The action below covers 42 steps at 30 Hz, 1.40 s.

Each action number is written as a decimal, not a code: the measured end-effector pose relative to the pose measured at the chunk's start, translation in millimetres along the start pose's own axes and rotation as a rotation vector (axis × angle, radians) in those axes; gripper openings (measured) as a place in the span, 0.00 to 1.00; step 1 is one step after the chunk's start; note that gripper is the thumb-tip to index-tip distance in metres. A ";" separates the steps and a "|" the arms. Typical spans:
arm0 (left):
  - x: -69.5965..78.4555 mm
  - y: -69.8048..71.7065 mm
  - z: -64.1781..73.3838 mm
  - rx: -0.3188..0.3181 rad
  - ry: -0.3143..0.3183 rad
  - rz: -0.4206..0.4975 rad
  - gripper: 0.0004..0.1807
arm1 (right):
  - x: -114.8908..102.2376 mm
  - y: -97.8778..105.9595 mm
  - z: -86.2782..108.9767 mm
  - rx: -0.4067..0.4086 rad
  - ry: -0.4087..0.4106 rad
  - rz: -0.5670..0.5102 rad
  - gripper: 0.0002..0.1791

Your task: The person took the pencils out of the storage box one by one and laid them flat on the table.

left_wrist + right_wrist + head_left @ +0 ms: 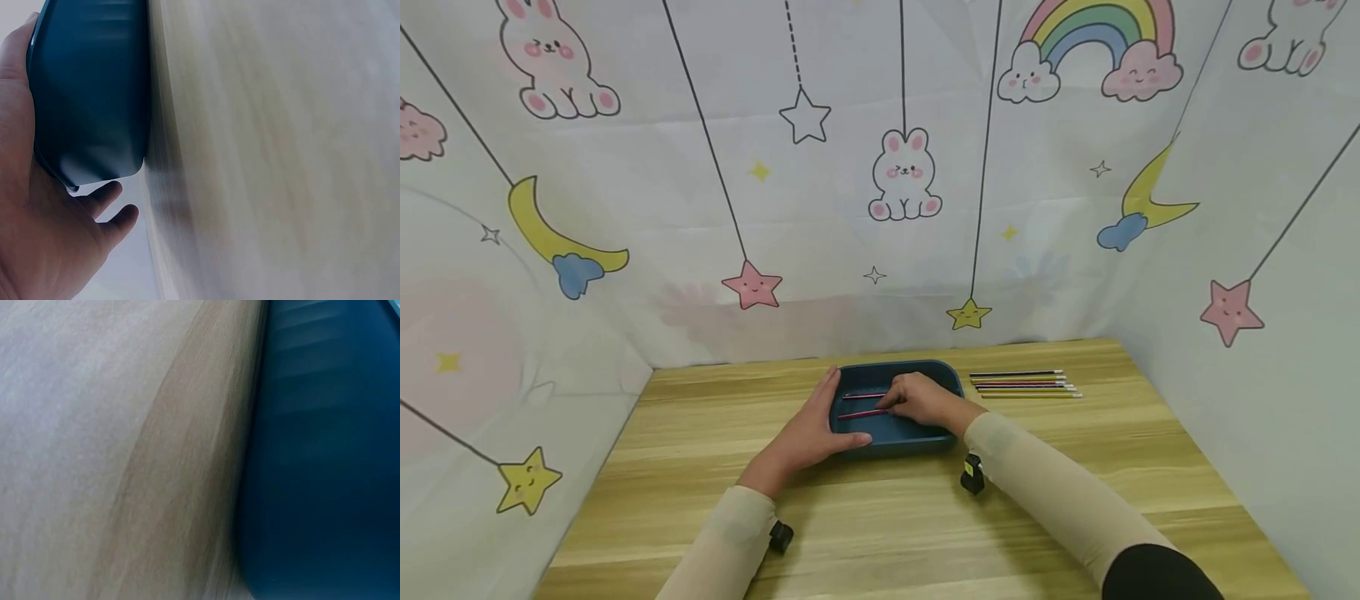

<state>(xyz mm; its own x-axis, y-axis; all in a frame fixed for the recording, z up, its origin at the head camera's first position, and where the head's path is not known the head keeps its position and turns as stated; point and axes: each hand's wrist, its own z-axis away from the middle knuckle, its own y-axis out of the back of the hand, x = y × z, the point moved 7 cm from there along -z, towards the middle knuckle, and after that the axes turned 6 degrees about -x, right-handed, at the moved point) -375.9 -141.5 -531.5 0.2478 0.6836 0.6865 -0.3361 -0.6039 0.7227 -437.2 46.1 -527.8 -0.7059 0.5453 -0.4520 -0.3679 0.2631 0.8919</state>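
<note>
A dark blue rectangular tray [895,436] stands near the table's back edge, with two dark red pencils lying across its inside. My left hand [811,429] spans the tray's left front corner, its thumb along the front rim and its fingers against the left end. In the left wrist view, the fingertips [122,225] hang slightly spread beside the tray wall. Over the tray reaches my right hand [925,400], fingertips pinching the nearer pencil [859,414]. The farther pencil [861,396] lies behind it, its right part hidden by the right hand. The right wrist view shows only the tray's outer wall [325,475] and tabletop.
Right of the tray, several pencils [1022,385] lie side by side in a row, white ends toward the right. The wood-grain table [865,525] meets a printed cloth backdrop [850,333] at its back and sides.
</note>
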 end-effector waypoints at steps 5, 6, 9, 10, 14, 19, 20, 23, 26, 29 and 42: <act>-0.8 -0.2 -1.6 0.007 0.001 0.000 0.71 | 1.3 1.2 1.6 0.002 -0.039 -0.026 0.12; -0.6 -0.2 -1.7 0.007 0.001 -0.002 0.71 | 1.5 1.8 2.1 0.003 -0.046 -0.037 0.12; 0.5 -0.1 -1.5 0.007 -0.002 -0.001 0.71 | 2.3 3.3 3.8 0.001 -0.064 -0.072 0.11; 0.3 -0.4 -1.8 0.006 -0.003 -0.003 0.71 | 2.3 3.6 4.3 0.000 -0.066 -0.081 0.11; -1.0 -0.9 -2.8 0.008 -0.002 -0.010 0.71 | 0.8 3.9 6.5 -0.006 -0.055 -0.102 0.11; -0.9 -1.0 -2.8 0.013 0.002 -0.013 0.72 | -2.3 6.0 8.7 0.004 -0.038 -0.124 0.11; -0.9 -1.1 -2.7 0.013 0.001 -0.015 0.72 | -2.5 6.3 9.0 0.005 -0.035 -0.127 0.11; -1.4 -1.4 -2.6 0.013 -0.002 -0.023 0.72 | -3.4 8.5 9.5 0.005 -0.041 -0.132 0.11; -2.4 -1.3 -2.6 0.013 -0.001 -0.027 0.72 | -4.7 12.8 10.6 0.006 -0.048 -0.136 0.12; -1.4 -0.2 -1.2 0.015 0.003 -0.020 0.73 | -7.3 19.1 11.9 0.010 -0.054 -0.138 0.12; -1.6 -0.8 0.0 0.024 0.005 -0.020 0.74 | -8.5 49.9 30.4 0.015 -0.051 -0.210 0.14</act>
<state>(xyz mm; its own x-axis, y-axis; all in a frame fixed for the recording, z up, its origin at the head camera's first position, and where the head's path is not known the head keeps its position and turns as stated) -376.0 -142.1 -533.2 0.2497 0.6978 0.6714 -0.3096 -0.5994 0.7381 -431.2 78.8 -479.0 -0.5831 0.5168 -0.6268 -0.4944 0.3864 0.7786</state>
